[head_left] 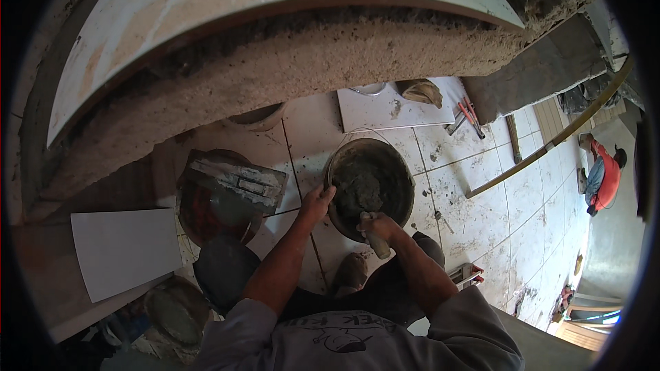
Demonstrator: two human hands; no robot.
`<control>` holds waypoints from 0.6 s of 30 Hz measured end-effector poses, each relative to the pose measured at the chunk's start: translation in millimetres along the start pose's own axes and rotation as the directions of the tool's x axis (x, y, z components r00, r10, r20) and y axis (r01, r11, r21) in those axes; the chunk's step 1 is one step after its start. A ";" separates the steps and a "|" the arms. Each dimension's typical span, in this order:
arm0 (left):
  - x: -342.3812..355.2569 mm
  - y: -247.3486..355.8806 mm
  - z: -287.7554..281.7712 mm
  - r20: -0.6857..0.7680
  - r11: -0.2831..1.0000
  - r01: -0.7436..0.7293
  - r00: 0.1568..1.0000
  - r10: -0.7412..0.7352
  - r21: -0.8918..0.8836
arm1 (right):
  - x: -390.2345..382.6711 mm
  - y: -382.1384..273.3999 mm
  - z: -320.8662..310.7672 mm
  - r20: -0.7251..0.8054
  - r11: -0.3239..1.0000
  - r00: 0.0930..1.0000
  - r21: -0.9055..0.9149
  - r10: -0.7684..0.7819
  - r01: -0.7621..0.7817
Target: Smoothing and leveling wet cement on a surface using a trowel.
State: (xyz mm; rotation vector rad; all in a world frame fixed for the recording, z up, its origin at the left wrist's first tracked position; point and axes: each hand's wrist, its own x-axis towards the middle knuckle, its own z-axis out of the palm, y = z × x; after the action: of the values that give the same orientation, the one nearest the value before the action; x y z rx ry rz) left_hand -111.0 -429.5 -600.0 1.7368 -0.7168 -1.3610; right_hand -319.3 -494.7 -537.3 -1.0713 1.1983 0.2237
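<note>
A dark bucket (392,192) with grey wet mortar (361,185) inside stands on the tiles between my feet and the raised concrete ledge. My left hand (317,203) is closed on the bucket's left rim. My right hand (378,227) grips a tool handle (378,247) at the bucket's near edge; the tool's working end is hidden. To the left, a steel notched trowel (237,182) lies across a bucket of murky water (220,223).
A concrete ledge (289,62) curves overhead, above a white board (371,117), red-handled tools (471,113) and a long strip (515,168). A white sheet (124,251) lies left. Another person (603,182) in red crouches by the far-right wall.
</note>
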 end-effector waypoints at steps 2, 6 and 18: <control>2.1 -5.6 -0.2 0.000 1.000 -0.004 1.000 0.004 -0.028 | -6.3 -2.4 -1.5 0.013 1.000 1.000 0.004 0.018 -0.018; -11.6 -3.3 -10.2 -0.045 0.999 -0.035 0.998 0.034 -0.034 | -30.6 -15.7 2.9 -0.008 0.998 1.000 0.061 0.004 -0.004; -204.5 76.1 -94.5 -0.359 0.992 0.021 0.931 -0.065 -0.124 | -183.6 -61.0 -42.6 0.058 0.884 0.932 -0.304 -0.356 0.357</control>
State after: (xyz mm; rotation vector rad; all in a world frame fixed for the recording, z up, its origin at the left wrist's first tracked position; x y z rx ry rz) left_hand -70.1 -278.7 -420.7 1.8480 -0.3856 -1.0440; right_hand -381.6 -490.3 -349.3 -1.5474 0.9593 0.1259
